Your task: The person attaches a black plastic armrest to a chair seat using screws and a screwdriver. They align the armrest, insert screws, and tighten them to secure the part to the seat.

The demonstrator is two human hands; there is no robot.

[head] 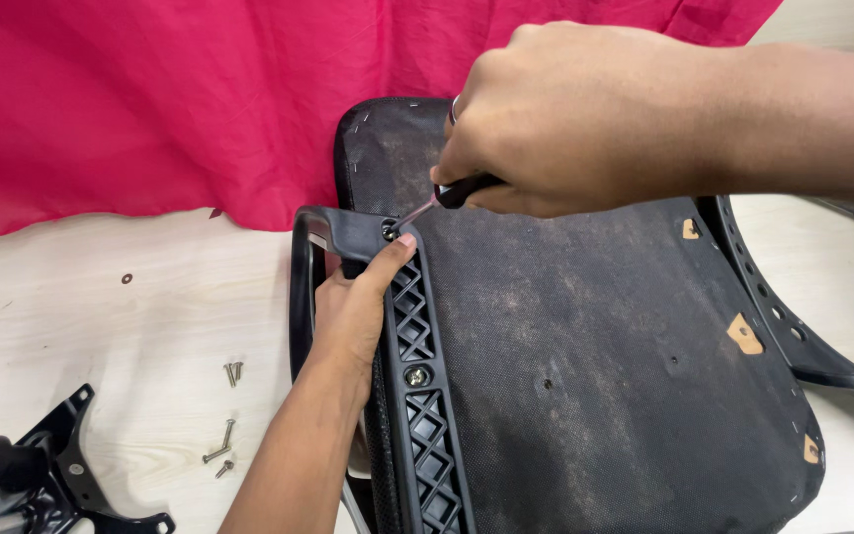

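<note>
right hand [555, 119] closed on screwdriver [447, 195], tip at armrest [348, 232] screw [389, 233] | left hand [353, 311] grips armrest bracket | loose screws [221, 450] on floor [150, 326], apparently

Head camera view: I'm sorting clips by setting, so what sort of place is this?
Probably an informal home or small workshop floor, not a factory line: an upturned office chair seat lies on pale flooring, loose screws are scattered there, and a pink cloth hangs behind.

No packages, labels, signs, screens.
</note>
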